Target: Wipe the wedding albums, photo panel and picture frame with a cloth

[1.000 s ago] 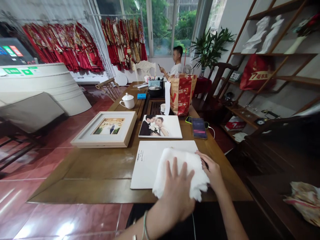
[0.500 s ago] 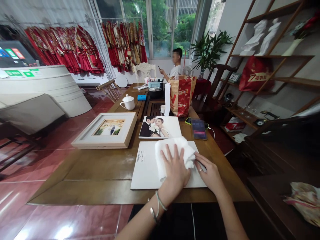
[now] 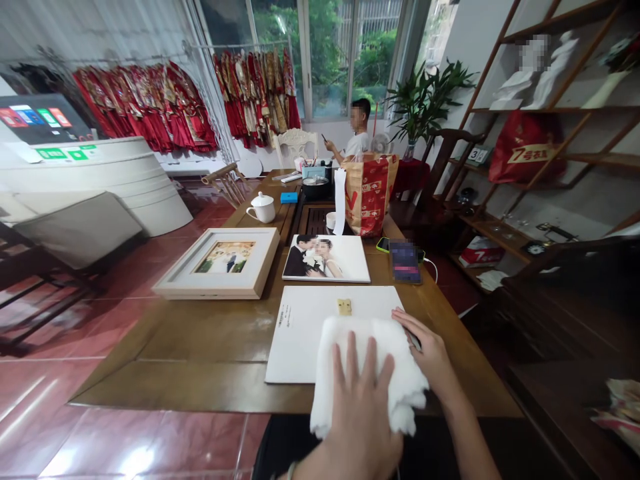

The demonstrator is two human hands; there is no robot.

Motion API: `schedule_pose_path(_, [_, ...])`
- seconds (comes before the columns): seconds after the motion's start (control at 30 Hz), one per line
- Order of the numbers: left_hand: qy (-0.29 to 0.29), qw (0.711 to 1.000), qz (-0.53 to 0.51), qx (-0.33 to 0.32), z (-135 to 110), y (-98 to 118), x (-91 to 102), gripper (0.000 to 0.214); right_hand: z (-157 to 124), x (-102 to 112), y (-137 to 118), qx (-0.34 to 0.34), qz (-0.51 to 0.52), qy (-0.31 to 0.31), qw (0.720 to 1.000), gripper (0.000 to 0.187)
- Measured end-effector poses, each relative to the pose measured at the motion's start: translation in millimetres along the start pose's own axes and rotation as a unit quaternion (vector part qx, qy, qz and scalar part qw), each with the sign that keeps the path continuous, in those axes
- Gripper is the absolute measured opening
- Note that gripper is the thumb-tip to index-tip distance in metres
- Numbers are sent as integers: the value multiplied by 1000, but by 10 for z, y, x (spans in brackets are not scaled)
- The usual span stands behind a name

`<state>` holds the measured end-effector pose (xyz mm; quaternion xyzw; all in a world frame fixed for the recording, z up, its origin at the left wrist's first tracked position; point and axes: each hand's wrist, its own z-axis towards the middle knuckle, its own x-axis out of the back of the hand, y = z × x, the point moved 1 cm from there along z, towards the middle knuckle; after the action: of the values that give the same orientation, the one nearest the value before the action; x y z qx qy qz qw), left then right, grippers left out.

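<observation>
A white panel [image 3: 305,327] lies flat near the front edge of the wooden table [image 3: 200,347], with a small gold mark [image 3: 344,307] on it. My left hand [image 3: 360,407] presses flat, fingers stretched, on a white fluffy cloth [image 3: 370,347] that covers the panel's near right part and hangs over the table edge. At the panel's right edge rests my right hand [image 3: 427,350], fingers lying on the panel beside the cloth. Behind the panel lie a wedding photo print [image 3: 327,259] and a framed photo [image 3: 220,261].
A phone [image 3: 405,261] on a cable lies right of the print. Farther back stand a red gift bag [image 3: 369,193], a white lidded cup [image 3: 263,208] and a tea tray. A person sits at the far end. Shelves and a dark chair stand at right.
My left hand has drawn the cloth back toward me across the panel, from its middle to the near edge, uncovering the gold mark. My right hand stayed at the panel's right edge.
</observation>
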<state>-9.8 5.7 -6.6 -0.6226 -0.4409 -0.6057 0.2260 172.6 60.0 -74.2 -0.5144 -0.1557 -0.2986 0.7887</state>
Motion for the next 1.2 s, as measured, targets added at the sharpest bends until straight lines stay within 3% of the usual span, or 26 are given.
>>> schedule_pose_path(0.1, [30,997,4,68,378,-61,191,74,-5,3,1,-2,-14,2,1000,34])
schedule_pose_path(0.2, [67,995,19,77,740,-160,261,71,-7,-13,19,-7,-30,15,999,31])
schedule_pose_path(0.33, [60,997,21,-35,1042,-294,279,62,-6,-35,54,-2,-54,29,998,28])
schedule_pose_path(0.47, [30,992,19,-121,1161,-313,333,51,-6,-33,74,1,-76,17,997,29])
schedule_pose_path(0.57, [26,992,27,-118,1173,-254,388,47,-12,-25,81,-8,-77,13,997,28])
schedule_pose_path(0.77, [29,998,60,-8,1018,-255,551,39,-17,-11,68,-8,-40,17,999,29])
schedule_pose_path(1.0, [20,995,47,84,677,-732,641,45,-12,0,22,-31,-19,-5,999,31])
schedule_pose_path(1.2, [46,986,46,151,455,-1033,556,56,-18,-6,7,-33,-15,0,999,31])
